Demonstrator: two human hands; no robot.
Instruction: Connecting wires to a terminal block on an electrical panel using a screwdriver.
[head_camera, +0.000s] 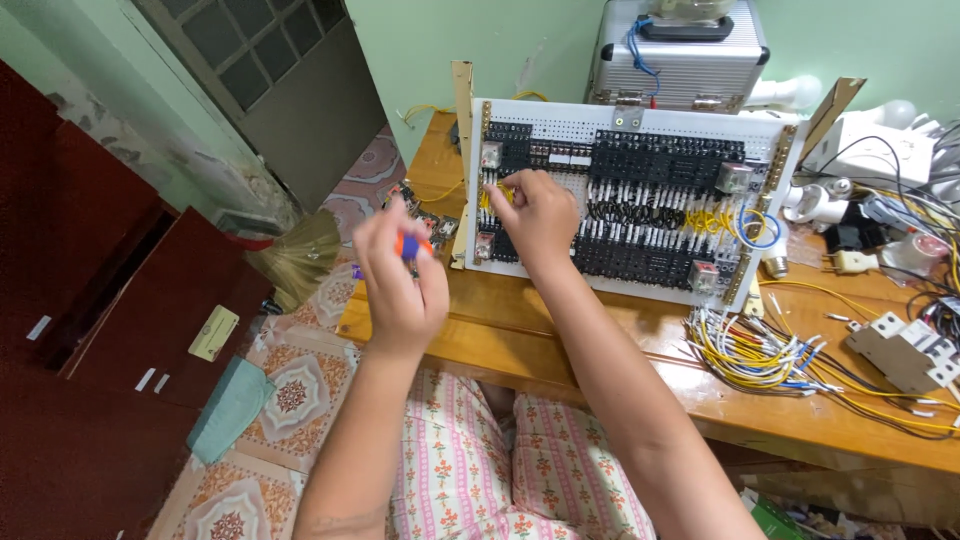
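Observation:
A white perforated wiring board (560, 125) leans tilted on the wooden table (600, 345), packed with black terminal blocks, clear relays and yellow jumper wires. My right hand (535, 215) is at the board's left part, fingers pinched on a yellow wire (490, 197) among the terminals. My left hand (400, 285) is raised off the table's left end, closed around a small tool with an orange and blue handle (410, 245); the tool's tip is hidden.
A bundle of loose yellow, white and blue wires (760, 355) lies right of the board. Grey breakers (905, 350), plugs and bulbs crowd the far right. A silver case (680, 55) stands behind the board. A broom (290, 255) and dark red cabinets (110, 330) stand left.

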